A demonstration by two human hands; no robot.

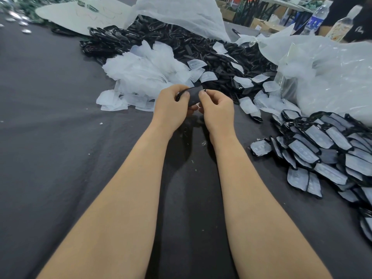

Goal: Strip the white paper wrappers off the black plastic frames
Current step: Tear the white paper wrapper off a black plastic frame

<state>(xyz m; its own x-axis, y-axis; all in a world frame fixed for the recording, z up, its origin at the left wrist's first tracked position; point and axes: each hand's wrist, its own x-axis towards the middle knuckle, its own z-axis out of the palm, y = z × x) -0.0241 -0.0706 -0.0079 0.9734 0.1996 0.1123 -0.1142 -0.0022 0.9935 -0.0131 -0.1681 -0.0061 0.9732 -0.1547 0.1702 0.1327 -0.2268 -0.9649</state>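
Note:
Both hands hold one black plastic frame [193,95] above the dark table, in the middle of the view. My left hand [172,104] grips its left end, thumb on top. My right hand [217,107] pinches its right side, with a small white scrap [198,105] at the fingertips. A heap of stripped white paper wrappers [144,74] lies just beyond the hands. Behind it spreads a big pile of bare black frames [181,44]. At the right lies a stack of frames with white wrappers on them [326,147].
The table is covered with dark grey cloth [60,127]. Clear plastic bags [330,73] bulge at the right and another [181,15] at the back. Loose wrappers [248,104] lie scattered right of the hands. Bottles [316,19] stand at the far right.

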